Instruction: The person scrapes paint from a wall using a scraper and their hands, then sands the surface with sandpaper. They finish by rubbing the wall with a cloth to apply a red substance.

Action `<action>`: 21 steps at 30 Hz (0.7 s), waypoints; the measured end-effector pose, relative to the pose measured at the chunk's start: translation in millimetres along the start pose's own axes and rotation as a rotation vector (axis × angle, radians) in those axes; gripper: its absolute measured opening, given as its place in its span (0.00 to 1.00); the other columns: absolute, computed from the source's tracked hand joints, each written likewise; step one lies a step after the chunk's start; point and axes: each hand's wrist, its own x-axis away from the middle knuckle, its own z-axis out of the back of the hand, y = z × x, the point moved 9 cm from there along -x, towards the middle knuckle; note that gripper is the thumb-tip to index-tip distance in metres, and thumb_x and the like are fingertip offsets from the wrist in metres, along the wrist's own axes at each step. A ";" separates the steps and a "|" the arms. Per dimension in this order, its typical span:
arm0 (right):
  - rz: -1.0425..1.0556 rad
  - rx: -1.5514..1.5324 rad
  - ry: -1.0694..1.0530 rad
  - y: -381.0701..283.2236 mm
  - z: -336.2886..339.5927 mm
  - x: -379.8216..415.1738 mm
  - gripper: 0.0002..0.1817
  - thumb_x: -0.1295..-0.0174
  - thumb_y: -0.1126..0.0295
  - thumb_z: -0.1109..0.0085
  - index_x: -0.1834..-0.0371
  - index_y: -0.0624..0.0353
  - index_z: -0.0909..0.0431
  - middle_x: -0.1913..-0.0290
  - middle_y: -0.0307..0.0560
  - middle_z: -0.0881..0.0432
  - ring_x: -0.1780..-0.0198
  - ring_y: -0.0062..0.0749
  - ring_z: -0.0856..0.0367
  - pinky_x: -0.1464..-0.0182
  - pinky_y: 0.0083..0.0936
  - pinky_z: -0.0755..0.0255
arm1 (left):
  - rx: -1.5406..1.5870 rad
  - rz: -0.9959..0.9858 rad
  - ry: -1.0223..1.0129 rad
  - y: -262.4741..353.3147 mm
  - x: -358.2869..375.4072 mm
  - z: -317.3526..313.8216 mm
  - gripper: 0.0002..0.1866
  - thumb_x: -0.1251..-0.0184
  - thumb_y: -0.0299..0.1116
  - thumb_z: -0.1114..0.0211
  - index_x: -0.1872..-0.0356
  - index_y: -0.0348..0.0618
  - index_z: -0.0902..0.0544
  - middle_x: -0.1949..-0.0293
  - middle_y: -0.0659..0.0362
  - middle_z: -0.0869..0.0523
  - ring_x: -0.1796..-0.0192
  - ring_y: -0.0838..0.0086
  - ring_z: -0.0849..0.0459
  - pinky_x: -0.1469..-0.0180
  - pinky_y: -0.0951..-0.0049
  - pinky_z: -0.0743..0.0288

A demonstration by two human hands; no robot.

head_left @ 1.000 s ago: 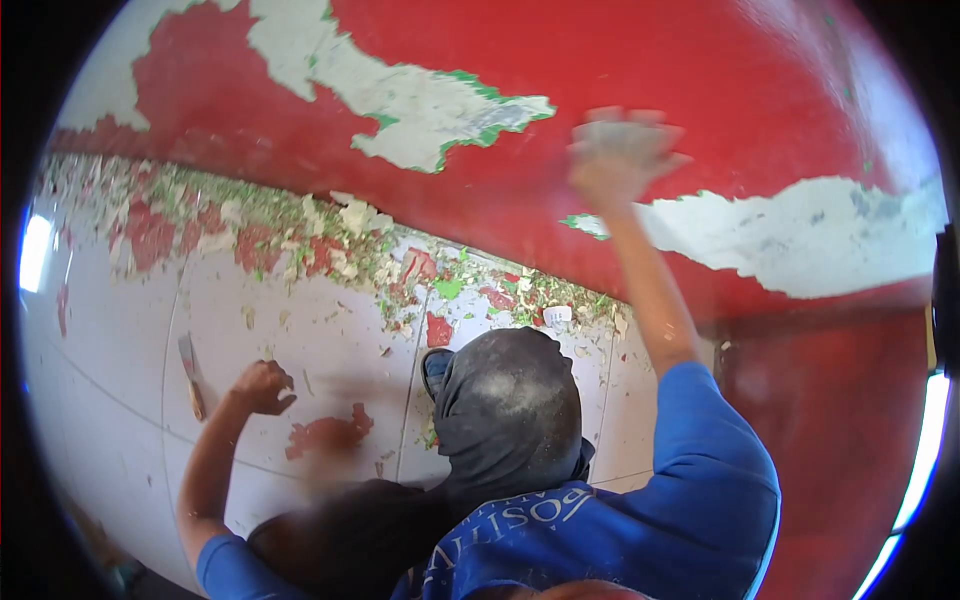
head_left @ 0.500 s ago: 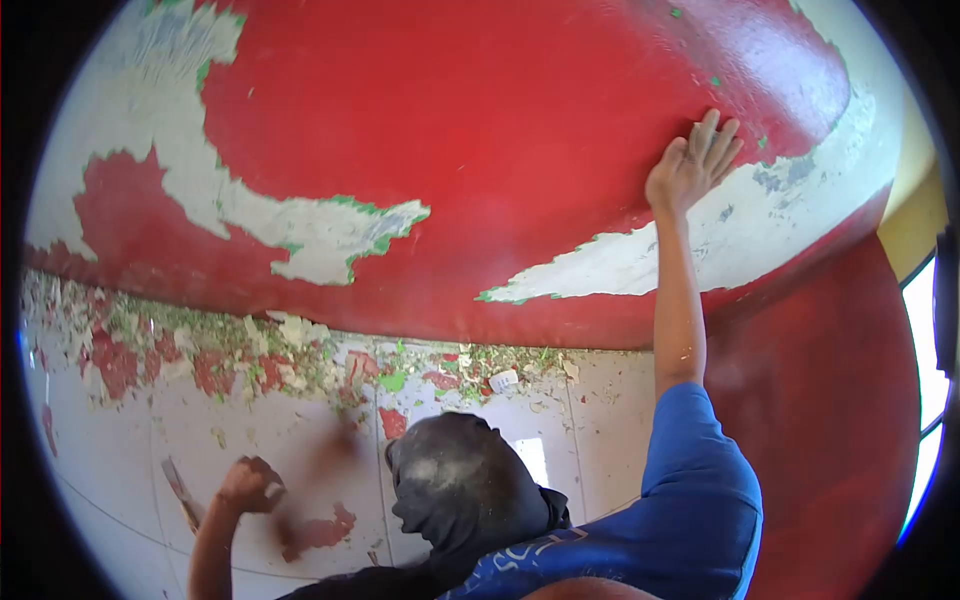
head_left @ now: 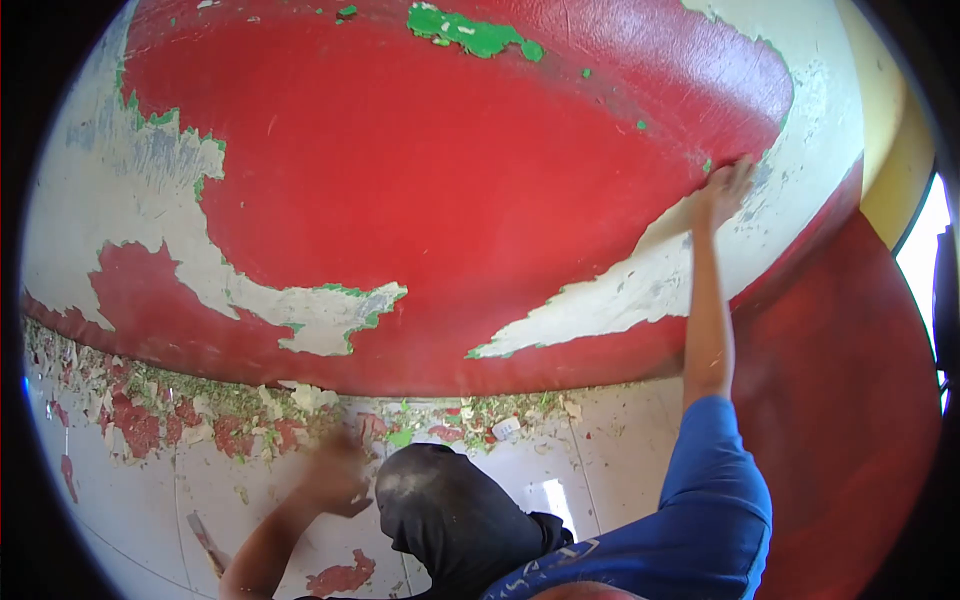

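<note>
My right hand [head_left: 728, 192] rests on the curved wall, its fingers stretched out and slightly blurred. It lies where red paint [head_left: 430, 210] meets a bare whitish patch [head_left: 620, 290]. Low on the left, my left hand [head_left: 335, 478] hovers over the littered floor, smeared by motion, so its fingers and anything in them cannot be made out. Below and left of it, a narrow flat strip [head_left: 205, 542], perhaps a scraper, lies on the tiles. Ragged green edges [head_left: 475, 33] show around the peeled areas.
Paint flakes and crumbs [head_left: 230, 415] line the wall's foot on pale floor tiles [head_left: 620, 450]. A larger red flake [head_left: 340, 575] lies nearer me. My dark-clothed knee [head_left: 440, 500] is bent in the middle. A red surface [head_left: 830, 400] stands right, beside a bright opening [head_left: 925, 240].
My right hand has slid down along the wall to the paint edge. My left hand, a fist before, has moved right and up. The view has tilted upward. A brown blur near the left fist is gone.
</note>
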 end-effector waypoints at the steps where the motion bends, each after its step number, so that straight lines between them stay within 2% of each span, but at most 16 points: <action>1: -0.226 -0.025 0.022 1.4 6.6 -31.0 0.36 0.27 0.42 0.64 0.19 0.43 0.47 0.18 0.53 0.52 0.20 0.63 0.55 0.26 0.69 0.62 | 0.011 -0.026 -0.008 -4.7 8.4 -13.3 0.15 0.42 0.48 0.32 0.77 0.48 0.16 0.78 0.54 0.15 0.73 0.56 0.14 0.68 0.57 0.19; 2: -0.213 -0.039 0.029 -18.7 9.2 -42.5 0.36 0.27 0.42 0.64 0.19 0.43 0.47 0.18 0.53 0.52 0.20 0.63 0.55 0.26 0.69 0.62 | 0.022 -0.048 -0.017 -11.2 15.0 -26.5 0.17 0.40 0.49 0.34 0.79 0.48 0.16 0.79 0.54 0.15 0.73 0.56 0.14 0.68 0.57 0.19; 4: -0.190 0.033 0.023 -54.2 7.3 -54.3 0.37 0.28 0.38 0.68 0.19 0.40 0.48 0.17 0.54 0.55 0.19 0.64 0.57 0.26 0.71 0.63 | -0.024 -0.056 -0.042 -3.4 6.1 4.5 0.19 0.38 0.51 0.36 0.80 0.48 0.16 0.78 0.54 0.15 0.73 0.55 0.14 0.67 0.56 0.18; 5: -0.061 0.049 0.056 -72.6 0.5 -52.1 0.37 0.27 0.39 0.66 0.18 0.39 0.49 0.17 0.55 0.56 0.19 0.65 0.59 0.27 0.73 0.63 | -0.019 -0.040 -0.004 -2.3 -3.0 25.4 0.19 0.38 0.51 0.36 0.80 0.48 0.16 0.78 0.54 0.15 0.73 0.55 0.14 0.67 0.56 0.18; 7: 0.135 0.090 0.078 -153.7 -0.9 -15.4 0.36 0.29 0.40 0.59 0.21 0.41 0.42 0.19 0.56 0.51 0.20 0.64 0.55 0.28 0.73 0.63 | -0.039 -0.040 0.061 -2.6 -18.5 53.5 0.20 0.38 0.52 0.36 0.80 0.47 0.16 0.79 0.55 0.15 0.74 0.55 0.14 0.70 0.56 0.19; 8: 0.294 0.102 0.057 -214.1 4.1 10.7 0.34 0.33 0.41 0.51 0.28 0.44 0.33 0.24 0.56 0.41 0.22 0.64 0.51 0.28 0.75 0.62 | -0.156 -0.028 0.015 0.3 -25.3 61.3 0.21 0.38 0.53 0.36 0.79 0.47 0.16 0.79 0.54 0.15 0.74 0.55 0.14 0.71 0.55 0.19; 9: 0.477 0.062 -0.195 -264.8 -12.6 38.6 0.33 0.37 0.40 0.45 0.34 0.45 0.29 0.29 0.54 0.36 0.25 0.67 0.48 0.31 0.78 0.61 | -0.205 -0.023 0.030 -7.4 -25.2 53.3 0.20 0.38 0.53 0.36 0.78 0.47 0.15 0.79 0.53 0.15 0.74 0.55 0.14 0.70 0.55 0.19; 10: 0.607 0.117 -0.141 -316.3 -8.0 78.7 0.35 0.40 0.37 0.42 0.34 0.41 0.28 0.30 0.52 0.35 0.26 0.71 0.48 0.34 0.84 0.60 | -0.256 -0.025 0.047 -17.8 -30.9 42.9 0.20 0.37 0.53 0.37 0.77 0.47 0.15 0.78 0.53 0.15 0.74 0.54 0.14 0.70 0.54 0.19; 11: 0.787 0.037 -0.332 -363.1 -15.9 114.9 0.36 0.44 0.35 0.40 0.33 0.36 0.28 0.28 0.51 0.36 0.26 0.72 0.48 0.37 0.88 0.62 | -0.300 -0.012 -0.067 -25.6 -37.6 30.0 0.21 0.35 0.53 0.39 0.76 0.46 0.15 0.76 0.51 0.14 0.73 0.53 0.14 0.69 0.53 0.19; 12: 0.956 -0.165 -0.265 -400.8 -9.0 147.3 0.37 0.45 0.34 0.39 0.32 0.32 0.28 0.26 0.47 0.37 0.25 0.66 0.48 0.38 0.89 0.62 | -0.309 -0.016 -0.067 -25.3 -42.4 27.5 0.21 0.35 0.53 0.39 0.76 0.46 0.15 0.76 0.51 0.14 0.73 0.53 0.14 0.69 0.53 0.19; 14: 1.128 -0.263 -0.140 -452.8 -8.1 179.4 0.36 0.43 0.36 0.40 0.31 0.30 0.30 0.24 0.44 0.38 0.23 0.58 0.48 0.34 0.84 0.62 | -0.210 0.114 -0.150 -38.3 -45.0 15.8 0.22 0.34 0.54 0.41 0.75 0.46 0.14 0.74 0.51 0.13 0.69 0.53 0.13 0.66 0.53 0.18; 15: 1.124 -0.271 -0.126 -461.0 -9.3 169.1 0.36 0.43 0.36 0.40 0.31 0.30 0.30 0.24 0.44 0.38 0.23 0.58 0.48 0.34 0.84 0.62 | -0.236 0.131 -0.145 -48.0 -43.3 -0.8 0.24 0.33 0.55 0.43 0.74 0.46 0.14 0.71 0.51 0.12 0.65 0.53 0.12 0.62 0.53 0.18; 16: 1.083 -0.268 -0.136 -470.2 -13.6 150.4 0.36 0.42 0.37 0.40 0.30 0.29 0.31 0.23 0.42 0.39 0.23 0.57 0.49 0.34 0.84 0.61 | -0.241 0.141 -0.139 -49.5 -40.0 -2.0 0.24 0.33 0.55 0.43 0.74 0.46 0.14 0.71 0.51 0.12 0.65 0.53 0.12 0.62 0.53 0.18; 18: 0.982 -0.210 -0.128 -473.3 -13.3 106.6 0.35 0.39 0.39 0.41 0.28 0.30 0.33 0.22 0.40 0.41 0.21 0.56 0.51 0.34 0.84 0.57 | -0.217 0.166 -0.249 -51.1 -34.8 -16.4 0.24 0.32 0.56 0.44 0.72 0.47 0.13 0.70 0.51 0.12 0.64 0.53 0.12 0.59 0.53 0.18; 19: 0.888 -0.184 -0.091 -463.4 -1.2 82.7 0.31 0.36 0.45 0.43 0.28 0.29 0.32 0.22 0.40 0.39 0.20 0.51 0.49 0.32 0.81 0.55 | -0.198 0.168 -0.225 -56.6 -31.1 -23.1 0.24 0.31 0.56 0.45 0.71 0.47 0.13 0.70 0.51 0.12 0.63 0.53 0.12 0.57 0.53 0.18; 21: 0.740 -0.028 -0.049 -436.6 -1.3 32.8 0.34 0.27 0.43 0.59 0.20 0.38 0.43 0.18 0.47 0.50 0.18 0.58 0.58 0.28 0.77 0.67 | -0.179 0.181 -0.207 -52.7 -25.7 -14.1 0.25 0.31 0.56 0.45 0.71 0.47 0.13 0.70 0.51 0.12 0.63 0.53 0.12 0.57 0.54 0.18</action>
